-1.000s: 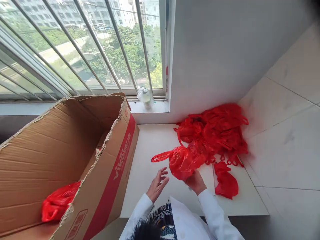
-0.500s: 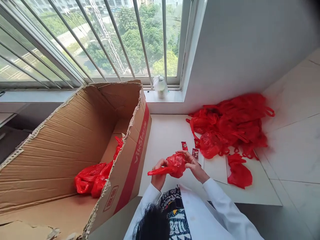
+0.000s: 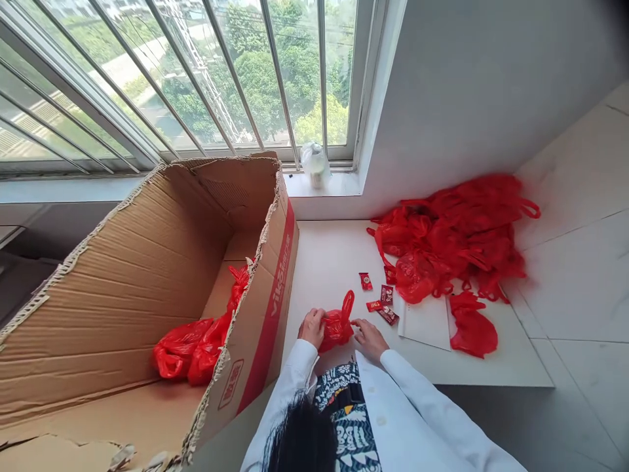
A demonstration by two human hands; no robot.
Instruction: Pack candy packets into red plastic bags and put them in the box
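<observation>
A red plastic bag (image 3: 338, 330) with a knotted-looking body rests on the white table close to my body, one handle loop standing up. My left hand (image 3: 312, 329) is closed on the bag's left side. At its right edge, the fingertips of my right hand (image 3: 370, 339) pinch the bag, though the contact is small. Just beyond my right hand lie several small red and dark-red wrapped packets, among them a dark one (image 3: 388, 315) and a separate red one (image 3: 365, 281). What the bag contains is hidden.
A big cardboard box (image 3: 258, 295) stands on the left with filled red bags (image 3: 181, 351) inside. A heap of red bags (image 3: 462, 236) lies at the right against the wall, a single flat bag (image 3: 474, 331) before it. A white wrapped item (image 3: 315, 169) sits on the windowsill.
Both hands have lowered the red bag to the table. Its handle loop, earlier stretched left, now points upward. More packets show beside my right hand.
</observation>
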